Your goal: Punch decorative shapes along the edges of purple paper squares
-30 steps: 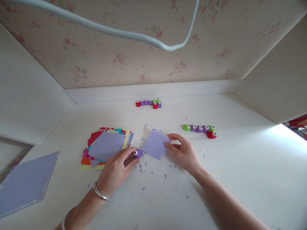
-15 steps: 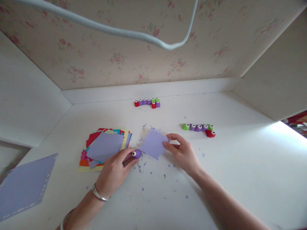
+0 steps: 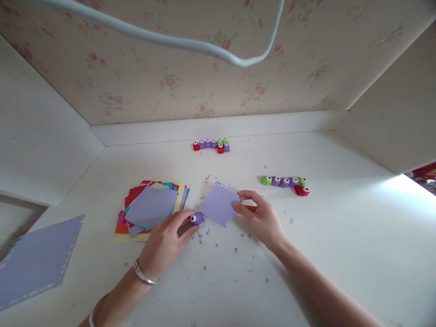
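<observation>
Between the fingers and thumb of my left hand (image 3: 170, 238) is a small purple craft punch (image 3: 197, 219) with a white button on top. The punch meets the left corner of a square of purple paper (image 3: 220, 205). My right hand (image 3: 259, 215) pinches that sheet at its right edge. Small cut-outs run along the sheet's upper right edge, and its lower edge has a notch. Tiny purple paper bits (image 3: 205, 268) lie scattered on the white table (image 3: 190, 299) around the sheet.
Left of the sheet sits a fanned stack of coloured paper (image 3: 151, 208). A larger purple sheet with punched edges (image 3: 42, 261) lies at far left. More punches stand in a row at the right (image 3: 285, 182) and a cluster at the back (image 3: 211, 144). A pale cable (image 3: 163, 40) hangs in front.
The whole view has shifted slightly. Both hands, the punch and the sheet keep nearly the same positions relative to each other.
</observation>
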Action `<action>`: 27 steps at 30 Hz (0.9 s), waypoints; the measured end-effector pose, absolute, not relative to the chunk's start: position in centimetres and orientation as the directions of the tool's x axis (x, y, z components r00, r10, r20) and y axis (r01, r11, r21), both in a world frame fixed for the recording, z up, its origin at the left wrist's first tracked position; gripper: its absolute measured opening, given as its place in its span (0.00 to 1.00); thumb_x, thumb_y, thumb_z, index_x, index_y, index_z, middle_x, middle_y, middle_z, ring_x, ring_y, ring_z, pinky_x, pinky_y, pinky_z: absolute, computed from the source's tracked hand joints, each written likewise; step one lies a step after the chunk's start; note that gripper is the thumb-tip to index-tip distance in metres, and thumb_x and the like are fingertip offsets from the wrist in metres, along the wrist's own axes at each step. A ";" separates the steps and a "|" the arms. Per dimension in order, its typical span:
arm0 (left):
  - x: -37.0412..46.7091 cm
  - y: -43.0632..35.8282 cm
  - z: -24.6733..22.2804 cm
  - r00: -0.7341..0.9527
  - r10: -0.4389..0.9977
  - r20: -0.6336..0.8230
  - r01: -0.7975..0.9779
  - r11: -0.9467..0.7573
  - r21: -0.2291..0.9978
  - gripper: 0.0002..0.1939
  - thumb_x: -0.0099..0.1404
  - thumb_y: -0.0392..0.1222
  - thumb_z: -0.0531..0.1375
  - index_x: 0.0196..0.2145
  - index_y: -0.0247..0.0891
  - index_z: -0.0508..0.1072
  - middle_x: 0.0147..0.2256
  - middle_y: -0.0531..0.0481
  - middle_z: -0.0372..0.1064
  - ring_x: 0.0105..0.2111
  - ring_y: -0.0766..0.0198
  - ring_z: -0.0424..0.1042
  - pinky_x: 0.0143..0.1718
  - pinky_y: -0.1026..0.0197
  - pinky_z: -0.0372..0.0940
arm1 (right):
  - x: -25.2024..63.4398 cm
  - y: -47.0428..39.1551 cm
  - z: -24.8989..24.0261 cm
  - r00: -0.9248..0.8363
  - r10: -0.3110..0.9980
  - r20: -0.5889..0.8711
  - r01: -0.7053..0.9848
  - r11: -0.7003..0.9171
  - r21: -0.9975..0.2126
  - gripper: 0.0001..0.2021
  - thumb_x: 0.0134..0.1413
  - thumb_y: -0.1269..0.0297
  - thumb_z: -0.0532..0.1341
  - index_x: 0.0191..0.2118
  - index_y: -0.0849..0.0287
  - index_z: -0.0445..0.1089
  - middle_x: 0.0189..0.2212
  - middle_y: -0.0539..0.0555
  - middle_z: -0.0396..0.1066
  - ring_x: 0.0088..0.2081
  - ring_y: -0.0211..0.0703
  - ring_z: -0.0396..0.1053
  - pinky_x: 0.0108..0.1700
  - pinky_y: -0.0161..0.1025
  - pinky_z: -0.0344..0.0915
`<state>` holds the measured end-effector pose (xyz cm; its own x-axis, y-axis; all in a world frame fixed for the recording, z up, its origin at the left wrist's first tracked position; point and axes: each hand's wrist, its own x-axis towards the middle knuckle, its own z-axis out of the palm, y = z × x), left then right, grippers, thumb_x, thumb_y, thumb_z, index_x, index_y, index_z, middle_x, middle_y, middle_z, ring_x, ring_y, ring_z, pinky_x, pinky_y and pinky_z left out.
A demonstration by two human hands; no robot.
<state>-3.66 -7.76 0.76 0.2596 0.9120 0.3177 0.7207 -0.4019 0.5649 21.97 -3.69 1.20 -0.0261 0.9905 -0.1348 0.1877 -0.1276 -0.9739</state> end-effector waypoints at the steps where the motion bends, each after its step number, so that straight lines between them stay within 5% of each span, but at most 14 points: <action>1: -3.7 -7.8 0.7 0.263 0.911 0.318 0.720 -0.405 0.564 0.13 0.66 0.44 0.61 0.48 0.41 0.69 0.39 0.48 0.77 0.36 0.59 0.79 0.38 0.59 0.75 | 22.0 -3.7 1.3 -0.024 0.990 -0.140 0.194 -0.132 -0.972 0.15 0.53 0.54 0.63 0.44 0.54 0.68 0.41 0.53 0.70 0.32 0.41 0.74 0.22 0.30 0.63; 27: -3.5 -7.9 0.8 0.331 0.859 0.390 0.753 -0.490 0.439 0.14 0.66 0.42 0.61 0.49 0.40 0.68 0.43 0.48 0.75 0.41 0.59 0.76 0.44 0.58 0.72 | 21.5 -3.9 1.4 -0.037 0.986 -0.161 0.158 -0.153 -0.975 0.15 0.52 0.54 0.64 0.44 0.54 0.68 0.40 0.52 0.69 0.32 0.40 0.74 0.25 0.32 0.64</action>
<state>-3.52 -7.89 0.83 0.3309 0.8592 0.3901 0.7532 -0.4896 0.4393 21.53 -3.86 1.41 -0.0374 0.9863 -0.1609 0.1585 -0.1531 -0.9754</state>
